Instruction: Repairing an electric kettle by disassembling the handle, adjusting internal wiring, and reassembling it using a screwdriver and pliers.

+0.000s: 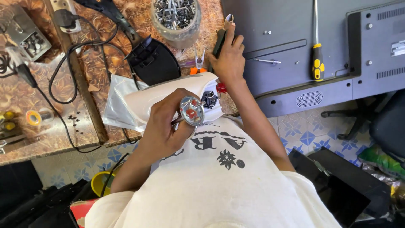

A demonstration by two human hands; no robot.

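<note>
My left hand [162, 128] pinches a round metal thermostat part [192, 110] against the white appliance shell [168, 95]; beyond the shell, my right hand [230, 59] grips dark pliers [220, 40].

A single head-worn camera looks almost straight down from close above the person's chest. The white shirt [219, 185] fills the lower middle of the frame, the patterned workbench [38, 135] the upper left, the tiled floor [312, 135] the right centre.

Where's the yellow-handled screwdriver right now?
In the head view, the screwdriver lies on the grey panel at upper right, right of the right hand.
</note>
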